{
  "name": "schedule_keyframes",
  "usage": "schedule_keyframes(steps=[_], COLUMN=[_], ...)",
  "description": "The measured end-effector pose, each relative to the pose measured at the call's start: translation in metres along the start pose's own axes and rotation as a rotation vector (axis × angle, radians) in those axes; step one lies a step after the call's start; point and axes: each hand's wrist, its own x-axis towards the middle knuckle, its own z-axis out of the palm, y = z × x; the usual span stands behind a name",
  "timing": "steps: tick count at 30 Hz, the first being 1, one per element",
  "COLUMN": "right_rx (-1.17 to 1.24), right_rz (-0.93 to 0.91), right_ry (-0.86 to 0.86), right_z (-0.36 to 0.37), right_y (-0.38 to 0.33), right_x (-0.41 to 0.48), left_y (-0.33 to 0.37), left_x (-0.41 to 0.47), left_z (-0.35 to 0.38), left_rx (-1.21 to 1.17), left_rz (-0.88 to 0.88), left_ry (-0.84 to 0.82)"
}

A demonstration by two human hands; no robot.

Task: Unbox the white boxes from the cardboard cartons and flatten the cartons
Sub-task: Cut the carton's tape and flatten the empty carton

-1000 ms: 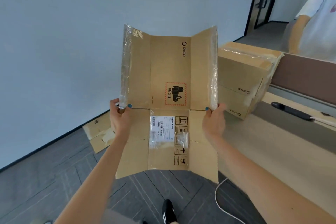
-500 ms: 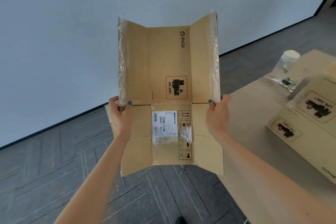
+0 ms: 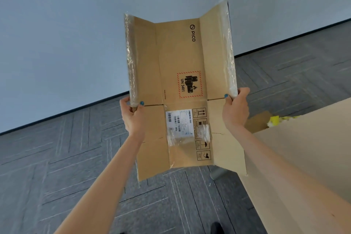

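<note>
Looking down through the head view, the person is holding a flattened carton [image 3: 180, 59] upright in the air over the floor [image 3: 57, 157], beside the bench [image 3: 303, 148]. The left grip [image 3: 133, 118] is pinching its left edge, thumb in front; the right grip [image 3: 235, 112] is pinching the right edge likewise. This carton is looking emptied and nearly flat, its taped flaps angling forward; remaining cartons are not showing.

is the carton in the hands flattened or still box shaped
Flattened: the carton is one open sheet, side flaps angled forward, left hand and right hand gripping its edges.
</note>
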Motion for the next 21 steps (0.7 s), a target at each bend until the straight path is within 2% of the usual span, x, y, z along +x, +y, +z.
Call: schedule_keyframes(steps=[5,10,21], right_rx=[-0.011,-0.054,-0.052], right_rz=[-0.059,-0.082,-0.094], right_ry=[-0.034,-0.108,-0.272], right_z=[0.065,0.161,0.331], right_y=[-0.005,0.001,0.072], right_x=[0.038,0.094,0.161], left_y=[-0.021,-0.061,-0.182], left_x=[0.053,0.129,0.242], left_z=[0.010,0.033,0.098], left_rx=[0.014,0.023,0.090], left_rz=[-0.042,-0.102,-0.192], left_ry=[0.068,0.149,0.244])
